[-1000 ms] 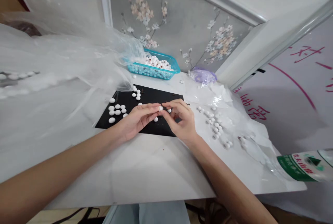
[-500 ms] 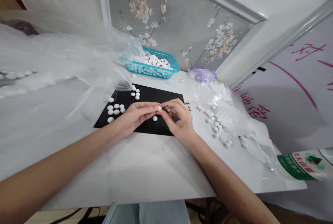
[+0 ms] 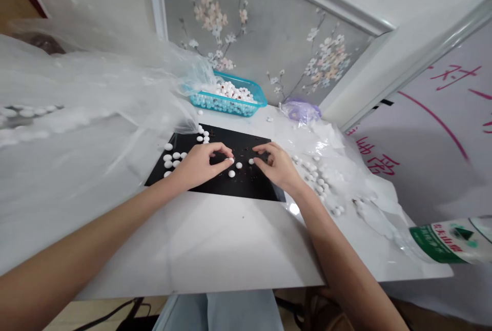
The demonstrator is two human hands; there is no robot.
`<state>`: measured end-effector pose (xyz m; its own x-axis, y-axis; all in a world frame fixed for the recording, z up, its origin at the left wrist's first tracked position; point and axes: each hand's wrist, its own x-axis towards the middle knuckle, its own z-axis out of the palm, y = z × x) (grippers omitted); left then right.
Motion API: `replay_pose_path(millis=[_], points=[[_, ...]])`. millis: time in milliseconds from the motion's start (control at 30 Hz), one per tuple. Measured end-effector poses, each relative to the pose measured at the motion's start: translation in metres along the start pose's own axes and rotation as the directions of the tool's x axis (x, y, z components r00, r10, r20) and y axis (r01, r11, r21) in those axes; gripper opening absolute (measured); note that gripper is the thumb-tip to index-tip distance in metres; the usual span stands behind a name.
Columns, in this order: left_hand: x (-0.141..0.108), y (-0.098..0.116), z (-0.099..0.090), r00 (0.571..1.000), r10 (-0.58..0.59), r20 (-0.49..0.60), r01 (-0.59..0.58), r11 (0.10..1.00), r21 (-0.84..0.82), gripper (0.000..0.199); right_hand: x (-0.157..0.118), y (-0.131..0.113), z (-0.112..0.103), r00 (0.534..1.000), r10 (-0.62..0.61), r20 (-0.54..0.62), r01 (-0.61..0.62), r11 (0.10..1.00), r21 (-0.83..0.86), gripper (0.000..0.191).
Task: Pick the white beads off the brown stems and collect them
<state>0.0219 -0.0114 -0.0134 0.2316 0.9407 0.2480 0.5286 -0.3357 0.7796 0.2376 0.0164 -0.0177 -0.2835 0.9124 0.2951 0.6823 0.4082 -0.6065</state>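
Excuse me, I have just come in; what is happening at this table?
A person's left hand appears to pinch a small white piece above a black mat. The right hand is open, its thumb close to another white piece. More lie on the mat, and a blue basket behind holds many.

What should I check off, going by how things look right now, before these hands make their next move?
1. Left hand has a white piece at its fingertips: ok.
2. That piece is gripped firmly: cannot tell.
3. Right hand is open, thumb and forefinger apart: ok.
4. Black mat is free of dark specks: not ok, some are scattered there.
5. Teal basket stands upright: ok.
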Motion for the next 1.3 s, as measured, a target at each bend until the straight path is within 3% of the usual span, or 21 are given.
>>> replay_pose_path(millis=[100,200,333,500,633,800,900,1067,1300], points=[[-0.003,0.0,0.001,0.996,0.065,0.065,-0.075,0.983,0.169,0.018,-0.001,0.003,0.002,0.992,-0.015,0.127,0.03,0.993,-0.116,0.021],[-0.005,-0.001,0.002,0.983,0.123,0.136,-0.155,0.953,0.261,0.018,-0.002,0.002,0.006,0.986,-0.034,0.162,0.058,0.987,-0.146,0.018],[-0.004,-0.004,0.003,0.958,0.196,0.211,-0.251,0.928,0.276,0.021,-0.003,0.002,0.008,0.984,-0.069,0.166,0.089,0.989,-0.12,0.014],[-0.004,-0.006,0.002,0.949,0.195,0.249,-0.257,0.935,0.246,0.023,-0.004,0.0,0.006,0.983,-0.093,0.158,0.105,0.992,-0.07,0.013],[-0.006,-0.003,0.003,0.948,0.203,0.244,-0.262,0.935,0.238,0.024,-0.004,-0.001,0.004,0.984,-0.081,0.159,0.09,0.995,-0.051,0.019],[-0.003,-0.002,-0.004,0.955,0.243,0.172,-0.291,0.887,0.36,0.024,0.007,0.007,0.01,0.991,-0.132,-0.016,0.127,0.976,-0.177,0.029],[0.002,-0.003,-0.02,0.959,0.264,0.106,-0.278,0.789,0.548,0.025,0.015,0.011,0.016,0.975,-0.219,0.034,0.219,0.931,-0.293,0.035],[0.007,-0.003,-0.041,0.963,0.268,0.003,-0.197,0.701,0.685,0.028,0.017,0.014,0.022,0.978,-0.202,0.053,0.208,0.925,-0.318,0.029],[0.004,-0.001,-0.038,0.965,0.249,0.081,-0.239,0.714,0.658,0.024,0.013,0.013,0.019,0.969,-0.246,0.007,0.235,0.916,-0.324,0.023]])
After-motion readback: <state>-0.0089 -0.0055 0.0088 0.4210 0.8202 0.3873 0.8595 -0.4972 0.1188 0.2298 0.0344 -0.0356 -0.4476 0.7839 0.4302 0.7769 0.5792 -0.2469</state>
